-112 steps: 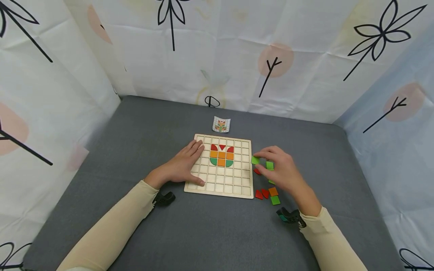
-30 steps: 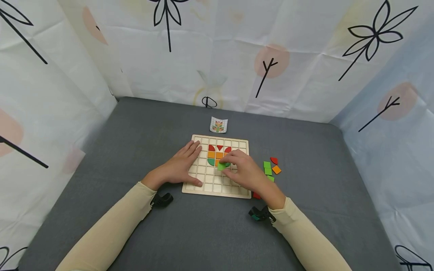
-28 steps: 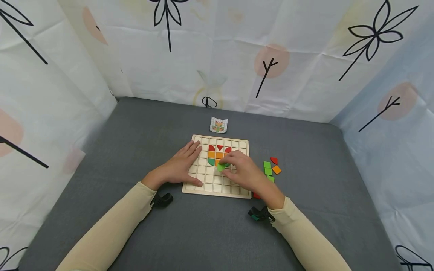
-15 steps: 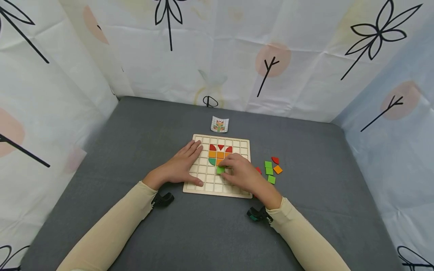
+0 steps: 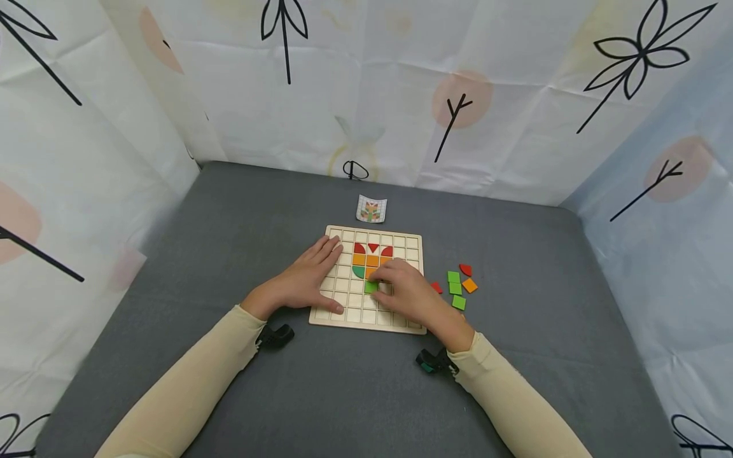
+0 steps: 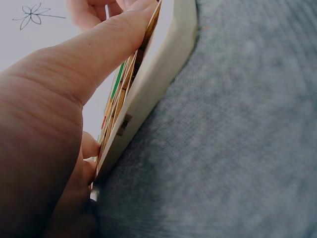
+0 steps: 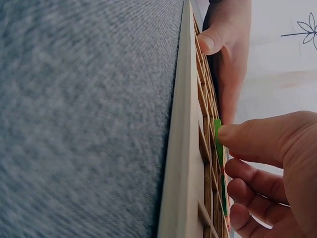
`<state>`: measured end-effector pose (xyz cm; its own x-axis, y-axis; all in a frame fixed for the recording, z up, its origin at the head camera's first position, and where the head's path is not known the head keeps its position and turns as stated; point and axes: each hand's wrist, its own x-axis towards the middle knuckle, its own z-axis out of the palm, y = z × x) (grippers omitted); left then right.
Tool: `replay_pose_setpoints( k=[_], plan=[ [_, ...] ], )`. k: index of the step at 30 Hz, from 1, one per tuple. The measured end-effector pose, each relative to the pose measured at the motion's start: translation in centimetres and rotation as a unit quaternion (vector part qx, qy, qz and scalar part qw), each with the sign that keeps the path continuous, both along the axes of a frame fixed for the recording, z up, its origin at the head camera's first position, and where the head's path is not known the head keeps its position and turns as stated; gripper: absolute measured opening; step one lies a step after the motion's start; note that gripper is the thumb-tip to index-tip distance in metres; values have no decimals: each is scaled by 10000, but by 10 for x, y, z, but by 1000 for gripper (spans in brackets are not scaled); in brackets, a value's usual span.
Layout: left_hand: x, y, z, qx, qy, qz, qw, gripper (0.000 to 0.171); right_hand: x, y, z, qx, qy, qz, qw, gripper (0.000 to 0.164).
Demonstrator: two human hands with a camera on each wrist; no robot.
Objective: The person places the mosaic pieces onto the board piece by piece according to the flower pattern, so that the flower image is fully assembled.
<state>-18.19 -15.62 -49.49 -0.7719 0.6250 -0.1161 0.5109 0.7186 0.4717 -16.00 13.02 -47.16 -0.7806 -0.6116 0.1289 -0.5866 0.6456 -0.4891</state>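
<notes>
A wooden grid board (image 5: pixel 396 318) lies on the grey table, with a pattern of red, orange and dark green tiles near its upper middle. My left hand (image 5: pixel 301 277) rests on the board's left side, fingers spread and thumb (image 6: pixel 111 44) over the edge. Just below the orange column, my right hand (image 5: pixel 408 294) pinches a light green square tile (image 5: pixel 371 287) at its grid cell. The right wrist view has the thumb against that green tile (image 7: pixel 218 139), which sits slightly above the grid. The right fingers hide the pattern's lower right part.
Loose tiles lie right of the board: several green squares (image 5: pixel 455 289), an orange square (image 5: pixel 469 285) and a red quarter-round tile (image 5: pixel 466 270). Another red tile (image 5: pixel 437 287) shows beside the right hand. A small pattern card (image 5: pixel 371 208) lies behind the board.
The right hand has carried the light green tile from the right of the board onto the grid, then lowered it slightly toward the cell under the orange column. The left hand stays put.
</notes>
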Motion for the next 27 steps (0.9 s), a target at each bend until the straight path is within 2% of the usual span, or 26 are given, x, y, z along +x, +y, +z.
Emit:
replay_pose_setpoints(
  k=[12,23,27],
  plan=[
    [1,0,2,67,65,-10,10000,135,0,-3,0,-95,255,-57,9996,17],
    [1,-1,3,142,65,-31,9999,135,1,-6,3,56,446,-71,9990,18],
    [-1,-2,-2,228,19,-69,9997,137,1,-6,2,98,473,-77,9988,18]
  ],
)
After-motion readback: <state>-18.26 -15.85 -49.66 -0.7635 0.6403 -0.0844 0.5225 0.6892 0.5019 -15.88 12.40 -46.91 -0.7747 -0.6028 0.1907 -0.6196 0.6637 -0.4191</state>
